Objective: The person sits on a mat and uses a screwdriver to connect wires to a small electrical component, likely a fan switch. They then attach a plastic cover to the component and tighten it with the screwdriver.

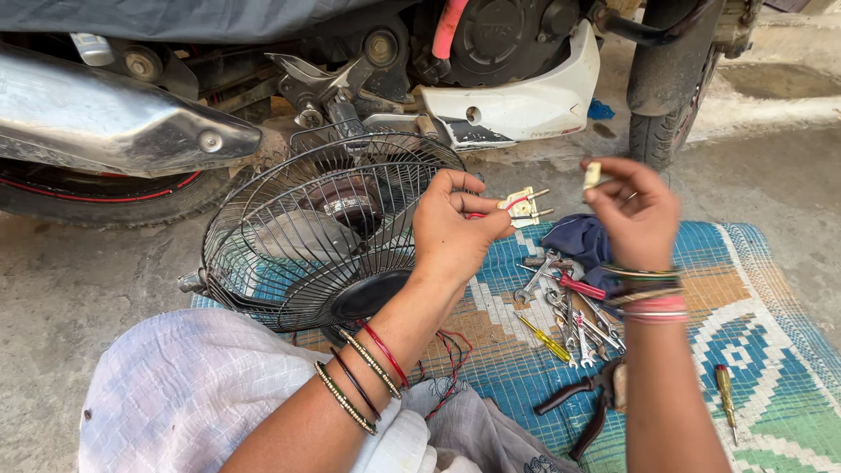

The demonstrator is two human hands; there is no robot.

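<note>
Two hands up — left hand (455, 229) pinches one plug (523, 207), right hand (638, 213) one cover piece (593, 173).

The right hand (638, 215) is motion-blurred, so the small pale piece (593, 174) in its grip cannot be identified. The left hand (454, 229) hides the plug's (522, 207) rear. At twelve o'clock the motorcycle (368, 61) is cut off by the frame's edge.
</note>
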